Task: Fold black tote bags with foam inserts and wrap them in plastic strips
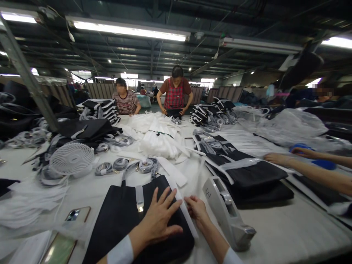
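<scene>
A black handbag (115, 209) lies flat in front of me, with a pale-wrapped strap and metal clasp (140, 207) on its front. My left hand (162, 218) rests palm down on the bag, its fingers spread. At the bag's right edge, my right hand (196, 209) is closed in a pinch at a white strip (189, 222) that runs along that side. The fingertips partly hide where they meet it. Just right of this hand stands a grey tape dispenser (228, 216). Coiled, wrapped straps (148, 165) lie beyond the bag's top.
Stacked black bags (247, 176) lie to the right, near a co-worker's arms (308, 168). A white fan (72, 159) and phones (78, 214) are on the left. White wrapping material (159, 141) is heaped mid-table. Two people (176, 91) work across the table.
</scene>
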Demonstrator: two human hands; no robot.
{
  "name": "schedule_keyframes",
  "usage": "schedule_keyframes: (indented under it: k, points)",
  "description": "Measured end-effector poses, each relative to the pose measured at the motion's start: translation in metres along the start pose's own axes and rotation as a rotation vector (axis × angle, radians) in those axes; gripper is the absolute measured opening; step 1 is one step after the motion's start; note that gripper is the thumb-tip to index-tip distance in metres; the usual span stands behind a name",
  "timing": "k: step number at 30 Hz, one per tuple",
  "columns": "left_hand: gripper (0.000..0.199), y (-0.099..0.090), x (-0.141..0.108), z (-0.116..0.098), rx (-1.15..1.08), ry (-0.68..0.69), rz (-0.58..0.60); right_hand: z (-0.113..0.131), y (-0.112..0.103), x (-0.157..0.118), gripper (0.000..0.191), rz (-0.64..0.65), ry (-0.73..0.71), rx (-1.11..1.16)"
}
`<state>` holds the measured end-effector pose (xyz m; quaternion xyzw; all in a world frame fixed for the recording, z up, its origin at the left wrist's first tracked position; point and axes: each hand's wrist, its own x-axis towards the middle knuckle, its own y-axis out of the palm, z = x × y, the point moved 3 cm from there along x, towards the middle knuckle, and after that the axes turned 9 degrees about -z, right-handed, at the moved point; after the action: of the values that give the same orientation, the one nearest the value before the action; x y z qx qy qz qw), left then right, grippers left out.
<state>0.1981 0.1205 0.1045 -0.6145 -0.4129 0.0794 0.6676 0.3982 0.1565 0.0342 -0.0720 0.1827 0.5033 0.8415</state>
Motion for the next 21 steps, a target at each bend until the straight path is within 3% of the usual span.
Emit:
schedule_keyframes:
  k: [3,8,15,21]
  points:
    - [0.077,0.018,0.031,-0.008,-0.107,0.042,0.060,0.000,0.000,0.000,0.032,-0.002,-0.047,0.004]
    - [0.061,0.042,0.021,-0.004,-0.181,-0.017,0.088,-0.003,-0.004,0.006,0.038,-0.092,-0.114,-0.006]
    - [0.054,0.040,0.013,-0.004,-0.173,-0.018,0.065,-0.008,-0.024,0.004,0.050,-0.244,-0.184,0.059]
    - [0.058,0.041,0.013,-0.003,-0.160,-0.011,0.042,-0.001,-0.032,0.002,0.045,-0.251,-0.193,0.081]
